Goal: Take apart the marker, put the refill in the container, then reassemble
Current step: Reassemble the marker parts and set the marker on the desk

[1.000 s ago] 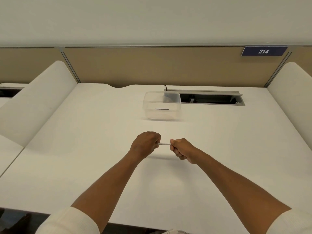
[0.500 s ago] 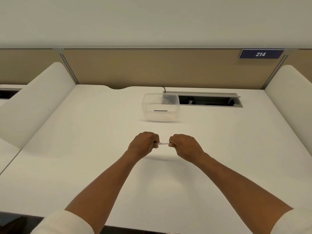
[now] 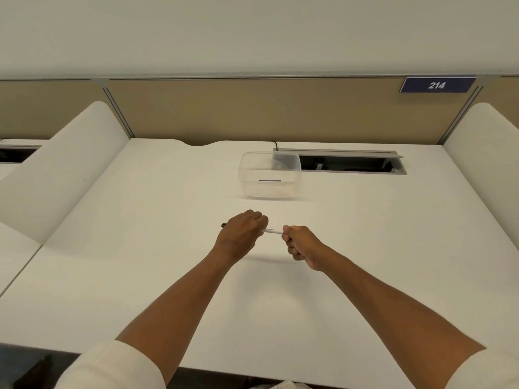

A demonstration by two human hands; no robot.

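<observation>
A white counter fills an office cubicle, backed by a tan partition panel bearing a blue number plate, with an open cable trough at the far edge. Just beside that trough stands a clear, lidless, rectangular plastic container, which appears to hold one thin dark stick, possibly a refill, though this is too small to tell.

Near the middle of the counter and above it, the left hand is clenched around one end of a slim white marker, a dark tip poking out past its outer side. The right hand is closed on the other end. Only a short stretch of white barrel shows between the fists.

This looks like the pulling-apart or twisting step. The risks: a stiff joint giving way suddenly, so the hands jerk apart and a small piece flies off the counter or into the trough; a bent pull snapping the thin barrel; and ink smearing the fingers once the refill is bare. The container stands well apart, so the carry across invites a drop.
</observation>
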